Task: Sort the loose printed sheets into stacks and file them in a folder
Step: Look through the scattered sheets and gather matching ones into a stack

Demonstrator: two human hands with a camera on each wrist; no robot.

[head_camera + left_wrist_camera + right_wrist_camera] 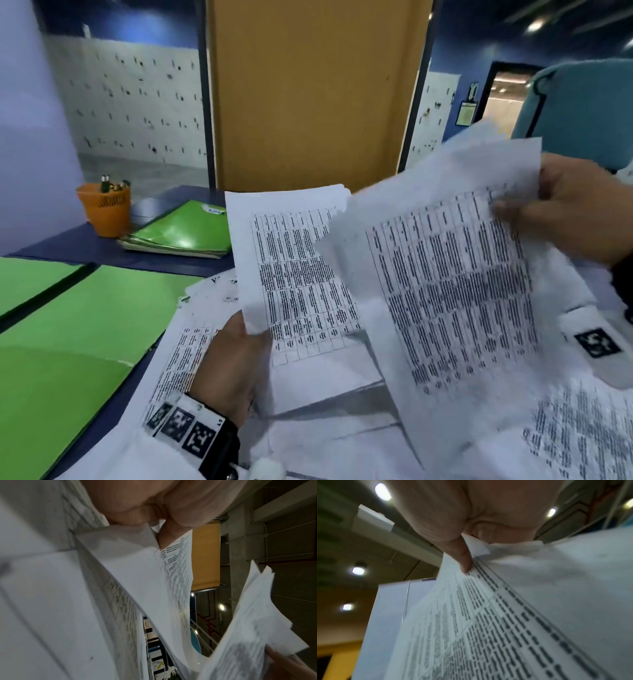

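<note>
Behind the dark blue table [78, 246] stand a yellow panel [315, 92] and a tiled wall with small dark marks. From the head view, an orange cup [104, 210] with pens stands far left, and just beside it lies a stack of green folders [181, 233]. An open green folder [68, 329] lies on the near left, cut off by the picture edge. Loose printed sheets [191, 335] lie spread between this folder and the person, partly hidden under the hands. The left hand [227, 363] pinches the lower edge of one sheet [291, 260] and holds it upright. The right hand [575, 209] grips the top corner of a bundle of sheets [452, 291], which is blurred; its text cannot be read.

From the left wrist view, the fingers [169, 534] are curled and clamped on the sheet [154, 574], which hides most of the table. At the lower right edge, part of the right hand [289, 665] is seen with its bundle [248, 635].

From the right wrist view, the thumb [458, 553] presses on the printed bundle [505, 622]; the other fingers are hidden behind the paper.
</note>
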